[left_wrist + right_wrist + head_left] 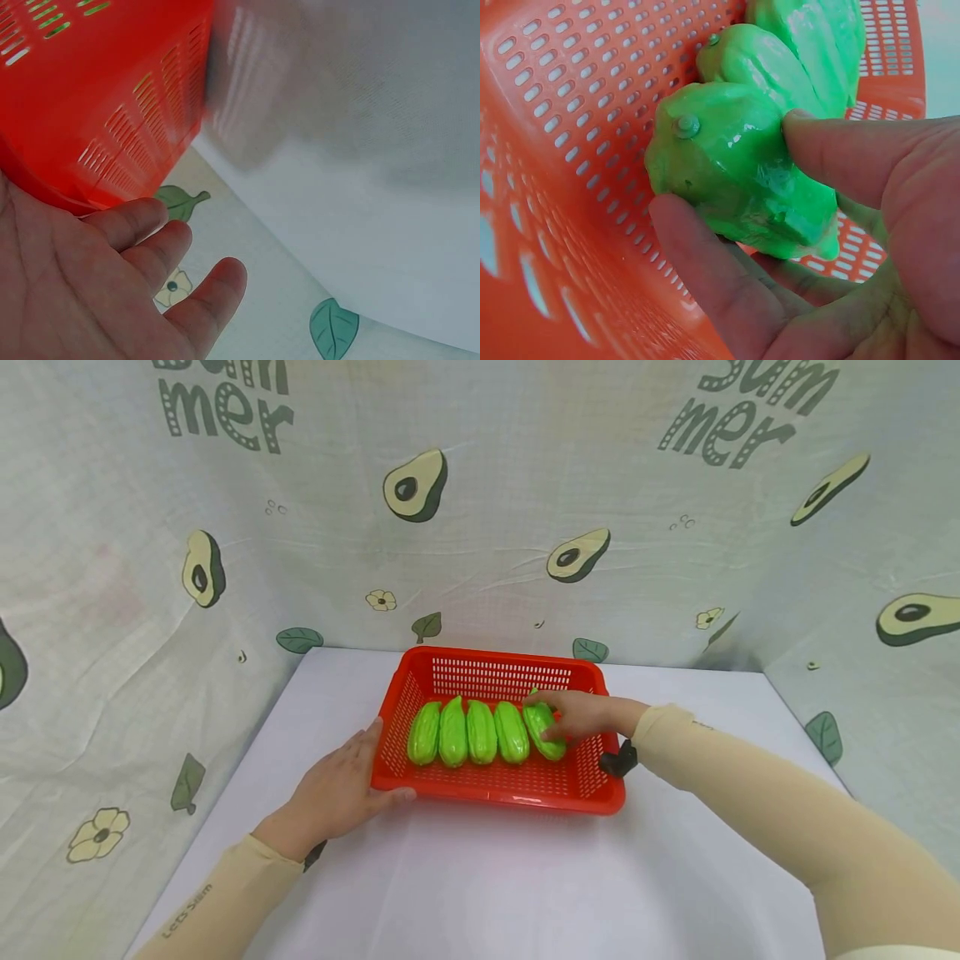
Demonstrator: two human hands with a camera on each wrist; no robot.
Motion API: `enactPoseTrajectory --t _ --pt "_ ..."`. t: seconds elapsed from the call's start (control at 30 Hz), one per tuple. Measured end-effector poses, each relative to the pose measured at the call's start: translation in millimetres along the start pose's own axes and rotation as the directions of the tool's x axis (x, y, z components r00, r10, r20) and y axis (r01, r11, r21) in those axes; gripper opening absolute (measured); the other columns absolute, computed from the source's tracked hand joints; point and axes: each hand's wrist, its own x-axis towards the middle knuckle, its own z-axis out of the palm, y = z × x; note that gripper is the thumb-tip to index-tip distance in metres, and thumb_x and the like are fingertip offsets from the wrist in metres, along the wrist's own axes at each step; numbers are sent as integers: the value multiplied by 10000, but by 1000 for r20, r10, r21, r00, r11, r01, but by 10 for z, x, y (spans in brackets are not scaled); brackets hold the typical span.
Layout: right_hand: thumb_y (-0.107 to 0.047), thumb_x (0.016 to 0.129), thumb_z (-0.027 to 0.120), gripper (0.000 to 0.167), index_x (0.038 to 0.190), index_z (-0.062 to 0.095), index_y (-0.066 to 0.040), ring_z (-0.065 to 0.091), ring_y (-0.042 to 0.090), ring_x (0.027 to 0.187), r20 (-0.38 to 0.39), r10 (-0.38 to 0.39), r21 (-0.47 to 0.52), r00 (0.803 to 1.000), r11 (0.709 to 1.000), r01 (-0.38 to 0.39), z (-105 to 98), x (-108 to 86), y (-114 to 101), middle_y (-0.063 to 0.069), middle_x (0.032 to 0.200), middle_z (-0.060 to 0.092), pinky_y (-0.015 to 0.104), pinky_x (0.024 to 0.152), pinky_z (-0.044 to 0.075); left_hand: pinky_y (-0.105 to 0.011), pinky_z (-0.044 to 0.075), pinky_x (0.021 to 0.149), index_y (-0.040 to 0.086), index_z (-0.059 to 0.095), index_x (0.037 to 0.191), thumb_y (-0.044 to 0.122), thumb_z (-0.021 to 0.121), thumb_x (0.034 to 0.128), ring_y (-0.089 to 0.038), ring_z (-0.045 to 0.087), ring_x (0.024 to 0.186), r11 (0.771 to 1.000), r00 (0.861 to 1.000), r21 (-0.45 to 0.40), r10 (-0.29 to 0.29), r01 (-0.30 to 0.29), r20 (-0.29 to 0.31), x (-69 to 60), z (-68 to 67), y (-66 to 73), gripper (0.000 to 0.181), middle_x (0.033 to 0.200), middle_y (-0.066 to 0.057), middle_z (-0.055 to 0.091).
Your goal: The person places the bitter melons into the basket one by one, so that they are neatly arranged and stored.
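A red plastic basket (pixel 495 793) with slotted walls holds several glossy green ridged gourds, most lying side by side in a row. My right hand (pixel 585 714) reaches over the basket's right side and grips the rightmost gourd (pixel 542 727). In the right wrist view the thumb lies on one side of that gourd (pixel 720 142) and the fingers lie along the other. At the basket's left front corner rests my left hand (pixel 337 785), fingers extended along the left side and thumb by the front rim. The left wrist view has its fingers (pixel 206 300) fairly straight against the outside of the basket (pixel 90 82).
The basket stands on a white table (pixel 480 885). Behind and on both sides hangs a pale cloth (pixel 495 468) printed with avocados, leaves and flowers. Beside the held gourd lies a neighbouring gourd (pixel 512 733).
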Motion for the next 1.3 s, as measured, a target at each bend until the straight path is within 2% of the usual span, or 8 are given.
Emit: enactPoseTrajectory --t 0.3,0.53,0.83,1.3 --pt "-165 924 729 667 1517 423 -183 449 315 1205 60 8 4 998 1000 -8 -22 29 -30 132 1381 461 318 762 582 -554 374 1077 -72 154 1555 891 425 770 -443 341 1400 1000 1000 -6 9 -9 -5 -5 -3 -1 1271 1569 -251 297" --pt "-120 934 705 662 1522 403 -155 444 333 1215 110 38 54 993 998 -44 -34 60 -70 155 1379 439 364 779 590 -551 372 1079 -69 156 1556 893 423 770 -441 344 1399 1000 1000 -5 17 -17 -12 3 8 -7 1271 1568 -251 299" --pt "-106 918 721 676 1514 414 -192 464 329 1185 124 78 123 989 988 -93 33 118 -24 146 1349 448 388 767 596 -554 381 1072 -71 167 1553 884 439 771 -445 351 1394 1000 1000 -5 15 -15 -13 0 -2 5 1264 1560 -256 312" --pt "-128 897 751 702 1512 422 -203 456 327 1179 98 75 93 992 992 -85 80 171 5 135 1350 463 383 774 593 -549 356 1091 -75 155 1553 878 431 785 -440 329 1408 1000 1000 -13 16 -16 0 -4 -18 5 1255 1579 -247 278"
